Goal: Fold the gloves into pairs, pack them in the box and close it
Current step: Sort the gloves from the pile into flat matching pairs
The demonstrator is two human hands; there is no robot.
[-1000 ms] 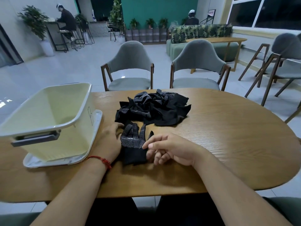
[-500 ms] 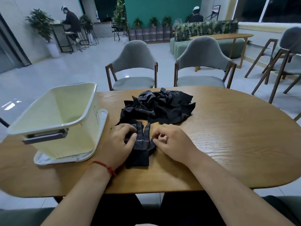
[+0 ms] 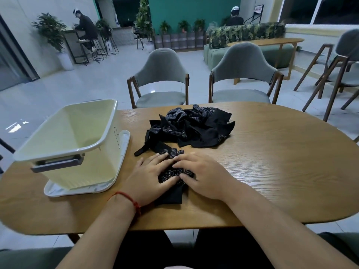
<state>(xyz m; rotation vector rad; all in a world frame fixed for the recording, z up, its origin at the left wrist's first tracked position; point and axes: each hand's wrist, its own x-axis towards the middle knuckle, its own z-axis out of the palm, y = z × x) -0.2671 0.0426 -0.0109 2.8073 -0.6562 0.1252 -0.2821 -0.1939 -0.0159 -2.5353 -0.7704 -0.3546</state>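
Left hand (image 3: 151, 177) and right hand (image 3: 204, 175), fingers extended, press flat on a black dotted glove (image 3: 170, 197) near the desk's (image 3: 272, 162) front edge, gripping nothing. A heap of gloves (image 3: 190, 129) lies just beyond; the open box (image 3: 81, 167) stands left on a white lid (image 3: 124, 136).

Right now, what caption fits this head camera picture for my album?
Left hand and right hand press a black glove flat on the table, beside a cream box and glove pile.

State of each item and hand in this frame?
box: open, nothing seen inside.
lid: off, flat beneath box.
glove pile: loose, unfolded.
near glove: flat under both hands.
left hand: flat, pressing near glove.
right hand: flat, pressing near glove.
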